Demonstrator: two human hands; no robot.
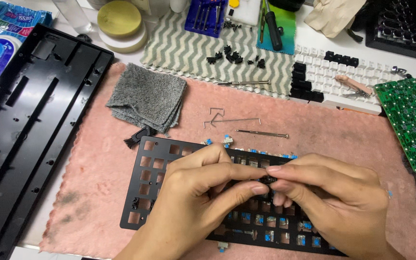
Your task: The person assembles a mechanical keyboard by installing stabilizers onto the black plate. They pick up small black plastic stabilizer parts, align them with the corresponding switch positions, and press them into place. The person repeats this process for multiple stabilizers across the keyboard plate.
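Both hands over black switch plate [145, 192] on pink mat [97, 192], near bench front edge. Left hand [198, 192] and right hand [333, 197] pinch 1 small black switch [266, 180] between fingertips, each grip narrow, closed on it. Grey cloth [148, 98] toward mat's far left corner; black case [30, 125] at bench left edge.

A switch plate [169, 188] is laid on a towel mat [323, 139] spread over the desk [34, 250]. Above the plate, the left hand [193, 202] and the right hand [333, 197] are met fingertip to fingertip on a small switch part [267, 180]. Left of the mat a keyboard case [25, 125] is placed. Behind the plate a folded cloth [148, 98], wire stabilizer bars [232, 120] and a thin screwdriver [262, 133] are set. At the right edge a circuit board [410, 125] is propped, with a keycap tray [333, 72] behind it.
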